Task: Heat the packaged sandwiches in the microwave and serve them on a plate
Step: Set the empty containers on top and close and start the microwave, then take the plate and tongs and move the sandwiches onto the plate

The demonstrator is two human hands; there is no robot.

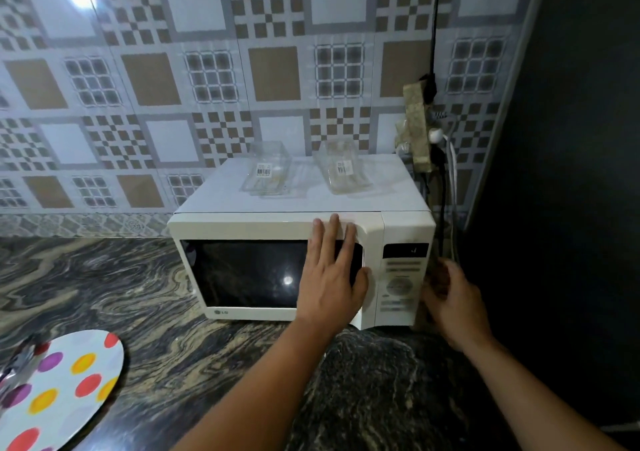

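A polka-dot plate lies on the marbled counter at the near left. Beyond it, the left hand presses flat against the shut door of the white microwave with its fingers straight and slightly apart, while the right hand hovers beside the control panel, blurred, fingers loosely curled and holding nothing. On the microwave's top, two clear sandwich packages sit side by side; I cannot tell their contents.
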